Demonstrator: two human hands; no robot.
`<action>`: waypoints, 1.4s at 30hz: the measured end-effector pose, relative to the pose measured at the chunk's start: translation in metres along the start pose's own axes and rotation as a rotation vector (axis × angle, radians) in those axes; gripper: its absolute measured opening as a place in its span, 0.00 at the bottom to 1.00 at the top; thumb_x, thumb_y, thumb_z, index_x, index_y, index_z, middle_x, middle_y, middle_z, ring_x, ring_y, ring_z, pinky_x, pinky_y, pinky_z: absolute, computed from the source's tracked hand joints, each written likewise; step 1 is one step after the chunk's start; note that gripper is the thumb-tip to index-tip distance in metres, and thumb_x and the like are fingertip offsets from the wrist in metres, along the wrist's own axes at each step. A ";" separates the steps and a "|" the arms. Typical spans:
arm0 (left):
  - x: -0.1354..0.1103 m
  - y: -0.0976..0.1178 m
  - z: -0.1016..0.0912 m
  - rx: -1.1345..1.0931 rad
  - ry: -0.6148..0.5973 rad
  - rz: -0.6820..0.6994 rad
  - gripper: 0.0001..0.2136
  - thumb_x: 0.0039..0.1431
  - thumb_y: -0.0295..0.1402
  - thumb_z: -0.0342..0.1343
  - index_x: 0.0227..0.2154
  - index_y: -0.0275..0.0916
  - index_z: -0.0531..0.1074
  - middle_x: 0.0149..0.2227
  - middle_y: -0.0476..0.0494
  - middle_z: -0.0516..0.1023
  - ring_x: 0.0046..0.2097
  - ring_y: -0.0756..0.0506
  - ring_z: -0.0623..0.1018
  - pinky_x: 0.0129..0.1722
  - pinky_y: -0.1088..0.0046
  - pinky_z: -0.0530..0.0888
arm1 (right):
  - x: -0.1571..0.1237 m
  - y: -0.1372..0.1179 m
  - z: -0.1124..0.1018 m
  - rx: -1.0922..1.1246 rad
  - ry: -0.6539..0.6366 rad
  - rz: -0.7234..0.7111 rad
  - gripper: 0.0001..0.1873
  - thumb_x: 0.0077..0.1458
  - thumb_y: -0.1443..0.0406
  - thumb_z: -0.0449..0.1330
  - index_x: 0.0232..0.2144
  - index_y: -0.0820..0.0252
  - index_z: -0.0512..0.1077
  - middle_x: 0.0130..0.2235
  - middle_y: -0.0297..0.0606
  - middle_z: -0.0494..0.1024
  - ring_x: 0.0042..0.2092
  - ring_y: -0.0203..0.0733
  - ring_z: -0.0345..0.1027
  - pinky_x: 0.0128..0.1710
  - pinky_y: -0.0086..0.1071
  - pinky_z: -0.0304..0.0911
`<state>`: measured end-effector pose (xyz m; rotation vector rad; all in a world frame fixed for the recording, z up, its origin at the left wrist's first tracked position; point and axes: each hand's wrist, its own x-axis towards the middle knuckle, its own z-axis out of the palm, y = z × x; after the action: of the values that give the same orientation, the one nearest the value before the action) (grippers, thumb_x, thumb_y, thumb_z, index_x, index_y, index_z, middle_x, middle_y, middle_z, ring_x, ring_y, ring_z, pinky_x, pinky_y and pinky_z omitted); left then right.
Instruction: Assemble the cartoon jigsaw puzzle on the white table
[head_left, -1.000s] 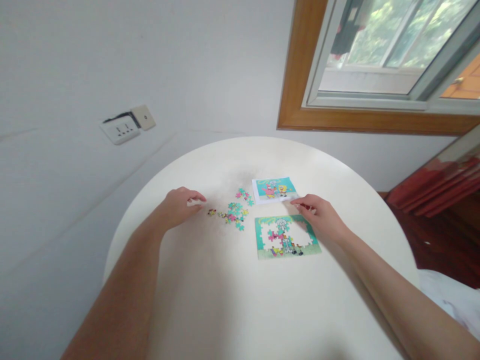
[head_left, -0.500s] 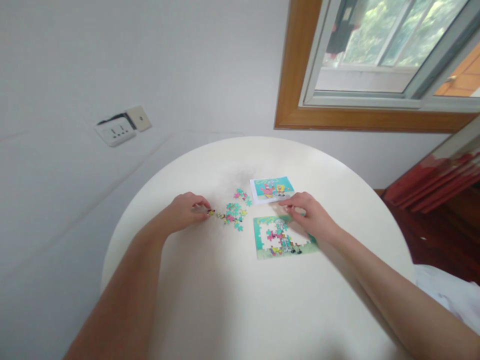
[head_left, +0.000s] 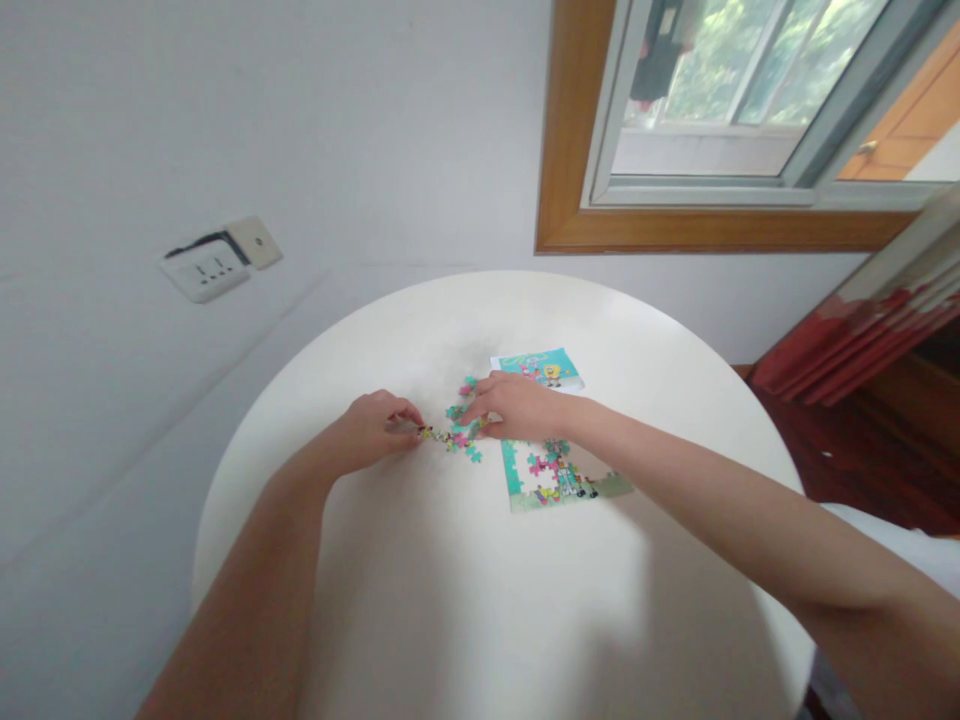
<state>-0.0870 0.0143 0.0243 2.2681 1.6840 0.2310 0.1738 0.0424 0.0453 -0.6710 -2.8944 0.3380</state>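
On the round white table (head_left: 465, 580), my left hand (head_left: 379, 425) is pinched, its fingertips on a small dark and yellow puzzle piece (head_left: 425, 433) at the left end of the loose pieces. My right hand (head_left: 517, 405) reaches across to the pile of loose puzzle pieces (head_left: 459, 442), in teal, pink and yellow. Its thumb and fingers are curved and apart over the pile's right side, covering some pieces. Below my right wrist lies the partly filled puzzle (head_left: 516, 490) in its teal-edged frame; my forearm hides its upper right.
Behind my right hand lies a cartoon picture card (head_left: 559, 365), partly covered. The wall with a socket (head_left: 206, 268) rises behind the table at left. A wood-framed window (head_left: 705, 232) is at upper right, with a red and white curtain (head_left: 817, 345) beside it.
My right hand has moved left, from between the picture card and the puzzle to the loose pieces. My left hand has stayed at the pile's left end. The view has shifted slightly.
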 end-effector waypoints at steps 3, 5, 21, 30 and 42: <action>0.000 0.001 0.000 0.002 -0.018 -0.013 0.16 0.47 0.44 0.55 0.34 0.40 0.79 0.33 0.43 0.78 0.38 0.41 0.76 0.38 0.68 0.71 | 0.007 0.000 0.005 -0.057 -0.028 0.029 0.14 0.54 0.67 0.65 0.45 0.55 0.79 0.45 0.44 0.79 0.52 0.47 0.68 0.52 0.39 0.60; 0.000 0.003 -0.001 0.013 -0.030 -0.012 0.16 0.47 0.43 0.55 0.34 0.40 0.79 0.33 0.43 0.78 0.37 0.41 0.76 0.38 0.68 0.71 | 0.008 0.002 0.007 -0.064 -0.043 0.046 0.14 0.54 0.68 0.64 0.44 0.55 0.79 0.46 0.45 0.79 0.54 0.48 0.67 0.53 0.40 0.60; -0.001 -0.001 0.001 -0.071 0.011 -0.003 0.14 0.47 0.41 0.55 0.33 0.39 0.78 0.34 0.42 0.77 0.38 0.42 0.76 0.39 0.67 0.72 | 0.005 -0.003 -0.004 -0.058 -0.091 0.035 0.09 0.55 0.69 0.63 0.39 0.55 0.80 0.43 0.42 0.79 0.55 0.47 0.66 0.51 0.37 0.59; 0.001 0.029 0.004 -0.265 0.206 0.144 0.14 0.56 0.42 0.51 0.36 0.38 0.75 0.35 0.44 0.73 0.34 0.46 0.73 0.37 0.69 0.72 | 0.004 -0.010 0.001 -0.088 -0.103 0.056 0.10 0.55 0.68 0.62 0.39 0.55 0.81 0.41 0.43 0.78 0.50 0.48 0.68 0.45 0.37 0.61; 0.007 0.052 0.032 -0.268 0.051 0.258 0.09 0.50 0.35 0.61 0.33 0.38 0.70 0.31 0.49 0.72 0.33 0.48 0.70 0.33 0.73 0.67 | 0.012 -0.007 0.009 0.102 -0.163 0.182 0.10 0.52 0.73 0.61 0.35 0.61 0.82 0.36 0.42 0.82 0.41 0.43 0.73 0.41 0.30 0.62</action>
<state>-0.0279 0.0028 0.0114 2.2828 1.2883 0.5418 0.1584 0.0395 0.0397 -0.9327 -2.9478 0.5840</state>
